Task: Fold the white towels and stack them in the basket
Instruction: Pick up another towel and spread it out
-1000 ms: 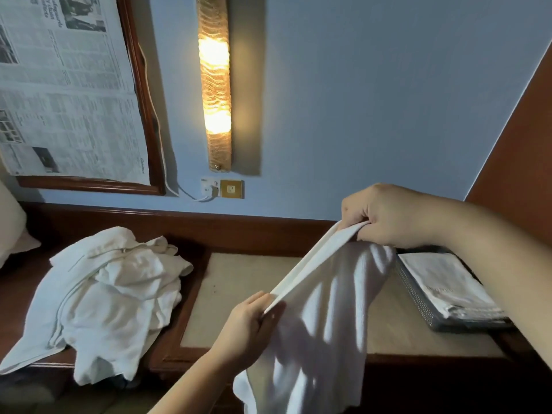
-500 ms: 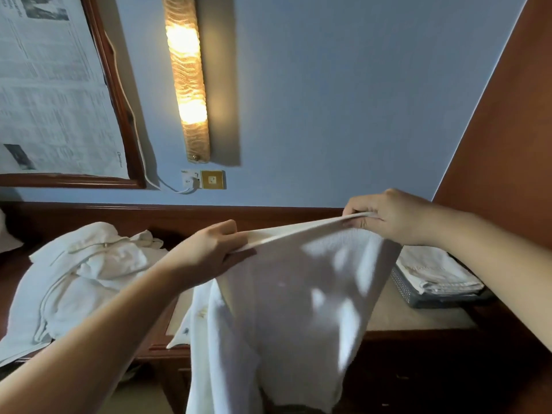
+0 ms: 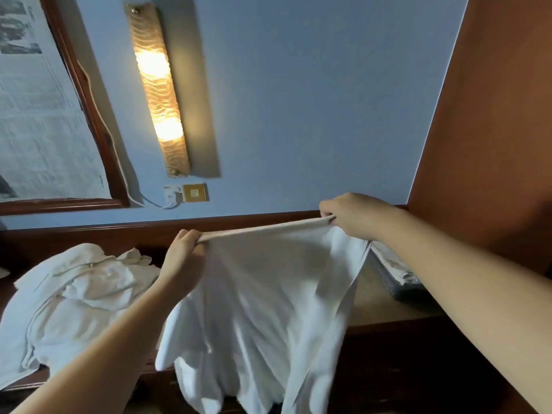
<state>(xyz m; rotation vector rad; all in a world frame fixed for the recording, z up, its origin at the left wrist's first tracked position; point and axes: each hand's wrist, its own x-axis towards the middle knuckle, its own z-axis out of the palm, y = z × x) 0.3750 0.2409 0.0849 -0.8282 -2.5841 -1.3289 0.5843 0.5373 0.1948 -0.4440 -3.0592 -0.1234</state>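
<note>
- Left hand (image 3: 183, 258) has moved up and left, stretching the towel (image 3: 268, 294) flat.
- Right hand (image 3: 355, 216) keeps its pinching grip; towel ready for folding.

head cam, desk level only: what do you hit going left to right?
Pile of unfolded towels → left hand gripping the held towel → right hand at its other corner → basket with folded towels.
</note>
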